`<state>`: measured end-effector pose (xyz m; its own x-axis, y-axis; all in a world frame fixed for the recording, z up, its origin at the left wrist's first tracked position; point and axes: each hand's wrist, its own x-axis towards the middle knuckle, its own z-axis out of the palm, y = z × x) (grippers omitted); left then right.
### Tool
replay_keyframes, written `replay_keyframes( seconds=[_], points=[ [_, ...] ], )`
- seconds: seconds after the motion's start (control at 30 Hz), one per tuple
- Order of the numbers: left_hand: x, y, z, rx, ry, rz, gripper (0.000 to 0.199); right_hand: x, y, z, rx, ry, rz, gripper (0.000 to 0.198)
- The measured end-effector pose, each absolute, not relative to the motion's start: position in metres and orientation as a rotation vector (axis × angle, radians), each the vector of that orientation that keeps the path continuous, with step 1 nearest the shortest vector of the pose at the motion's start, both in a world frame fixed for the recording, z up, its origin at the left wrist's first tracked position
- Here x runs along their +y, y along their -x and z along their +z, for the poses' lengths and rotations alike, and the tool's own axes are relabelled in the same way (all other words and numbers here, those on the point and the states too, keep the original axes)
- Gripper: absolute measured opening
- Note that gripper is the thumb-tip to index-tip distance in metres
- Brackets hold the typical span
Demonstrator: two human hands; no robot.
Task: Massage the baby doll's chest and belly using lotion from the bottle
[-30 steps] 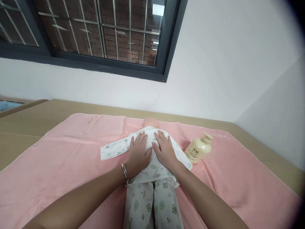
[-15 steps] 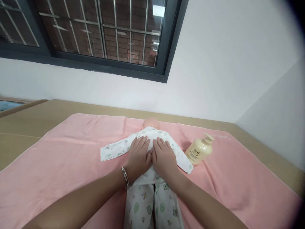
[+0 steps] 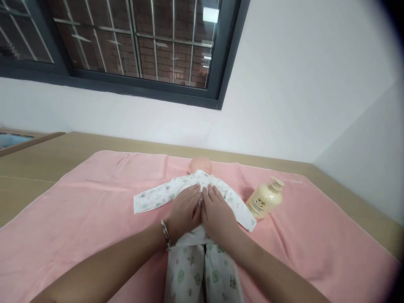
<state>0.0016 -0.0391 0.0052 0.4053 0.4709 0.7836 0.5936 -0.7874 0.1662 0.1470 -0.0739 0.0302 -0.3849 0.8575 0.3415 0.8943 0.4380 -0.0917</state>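
A bald baby doll (image 3: 201, 164) lies with its head away from me, in a white long-sleeved top (image 3: 158, 197) and matching trousers (image 3: 186, 269) with small printed figures. On the left of its upper body rests my left hand (image 3: 185, 208), fingers extended and held together. My right hand (image 3: 217, 212) lies beside it on the right of the torso, fingers likewise stretched out. The thumb sides of both hands meet over the middle and cover much of the top. A silver bangle (image 3: 165, 234) circles my left wrist. Neither hand grasps anything.
A pale yellow pump bottle (image 3: 265, 200) leans by the doll's right-hand sleeve. Beneath everything spreads a pink blanket (image 3: 94, 202) over a wooden surface (image 3: 47, 160). Behind it rise a white wall (image 3: 268, 105) and a barred window (image 3: 142, 46).
Both hands have drawn inward over the doll's chest. Their fingers, spread wider before, now lie closer together and angle toward the middle. The bottle and doll stay in place.
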Motion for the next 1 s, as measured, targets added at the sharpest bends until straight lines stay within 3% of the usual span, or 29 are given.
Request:
replay_keyframes(
  seconds=[0.33, 0.63, 0.83, 1.0],
  points=[
    [-0.026, -0.007, -0.002, -1.401, 2.526, -1.107, 0.052, -0.030, -0.169, 0.025, -2.178, 1.594, 0.071, 0.052],
    [-0.043, -0.006, 0.017, -1.211, 2.599, -1.343, 0.021, -0.074, -0.148, 0.041, -2.237, 1.607, -0.060, 0.042],
    [-0.034, -0.006, 0.004, -1.402, 2.544, -1.188, 0.053, -0.050, -0.162, 0.034, -2.111, 1.606, -0.036, 0.040],
    [-0.024, -0.006, -0.002, -1.376, 2.612, -1.101, 0.052, -0.030, -0.172, 0.023, -2.194, 1.590, -0.011, 0.050]
  ],
)
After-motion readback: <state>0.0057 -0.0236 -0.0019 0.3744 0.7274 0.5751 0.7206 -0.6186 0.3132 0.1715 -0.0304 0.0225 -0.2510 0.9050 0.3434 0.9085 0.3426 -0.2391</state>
